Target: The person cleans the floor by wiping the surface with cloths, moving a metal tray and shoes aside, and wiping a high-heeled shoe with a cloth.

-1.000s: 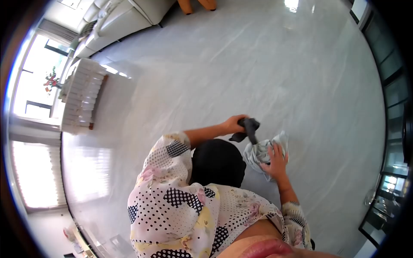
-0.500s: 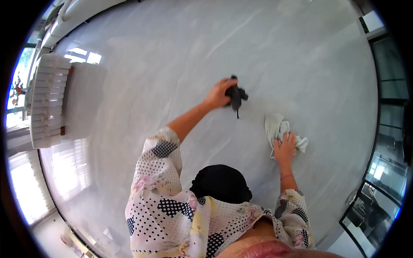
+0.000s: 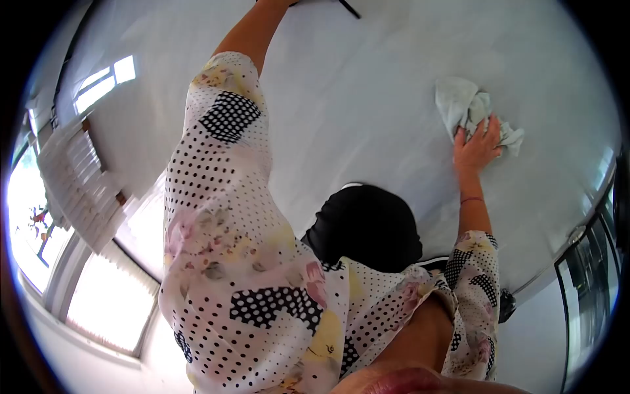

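Note:
My right hand (image 3: 477,150) lies on a crumpled white cloth (image 3: 457,98) on the shiny grey floor (image 3: 341,118). Its fingers are spread apart over the bunched part, pressing from above rather than wrapped round it. My left forearm (image 3: 248,36) reaches up to the top edge of the view, where the left hand is cut off. Close to that edge a thin dark strip (image 3: 350,8) pokes in; what it belongs to cannot be seen.
Black fabric over my knee (image 3: 367,226) is below the middle. At the left stand a white ruffled cover (image 3: 82,180) and a bright curtained window (image 3: 108,299). Dark glass panels (image 3: 587,308) line the right side. Window light reflects off the floor (image 3: 98,92).
My left arm has stretched away, carrying the hand and the dark cloth it held past the top edge. The view has shifted; my right hand stays on the white cloth.

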`<control>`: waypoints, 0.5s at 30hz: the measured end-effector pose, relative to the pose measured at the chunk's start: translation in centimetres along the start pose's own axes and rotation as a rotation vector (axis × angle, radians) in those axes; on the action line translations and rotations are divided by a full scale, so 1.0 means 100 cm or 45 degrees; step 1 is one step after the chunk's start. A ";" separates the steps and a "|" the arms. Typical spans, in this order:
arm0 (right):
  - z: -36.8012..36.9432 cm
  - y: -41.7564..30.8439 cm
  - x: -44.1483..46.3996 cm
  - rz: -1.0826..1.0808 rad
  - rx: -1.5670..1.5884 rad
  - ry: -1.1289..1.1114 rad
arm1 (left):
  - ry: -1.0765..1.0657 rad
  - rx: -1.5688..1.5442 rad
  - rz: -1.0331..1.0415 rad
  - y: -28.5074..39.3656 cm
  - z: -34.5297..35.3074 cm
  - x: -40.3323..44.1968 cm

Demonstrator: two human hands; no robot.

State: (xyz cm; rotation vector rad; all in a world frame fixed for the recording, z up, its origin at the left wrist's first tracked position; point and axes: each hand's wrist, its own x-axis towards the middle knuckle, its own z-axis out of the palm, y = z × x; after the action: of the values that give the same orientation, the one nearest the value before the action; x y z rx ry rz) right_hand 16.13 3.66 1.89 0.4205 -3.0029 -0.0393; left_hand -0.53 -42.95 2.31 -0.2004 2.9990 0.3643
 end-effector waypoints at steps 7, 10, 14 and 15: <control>0.015 0.004 -0.001 0.002 -0.049 0.008 | 0.238 0.072 -0.244 -0.069 0.061 -0.248; 0.025 0.013 -0.002 -0.082 0.057 0.070 | 0.148 0.060 -0.624 -0.035 0.092 -0.396; 0.019 0.024 -0.013 -0.306 0.068 -0.048 | -0.013 -0.194 -0.976 0.032 0.139 -0.518; 0.016 0.025 -0.024 -0.351 0.059 -0.136 | -0.096 -0.289 -1.040 0.043 0.151 -0.540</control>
State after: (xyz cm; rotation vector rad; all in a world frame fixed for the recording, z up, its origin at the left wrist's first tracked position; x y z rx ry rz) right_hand 17.53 6.73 0.16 0.8599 -3.0289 -0.0150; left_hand 53.45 -28.77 -4.35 -1.3200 2.4990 0.5760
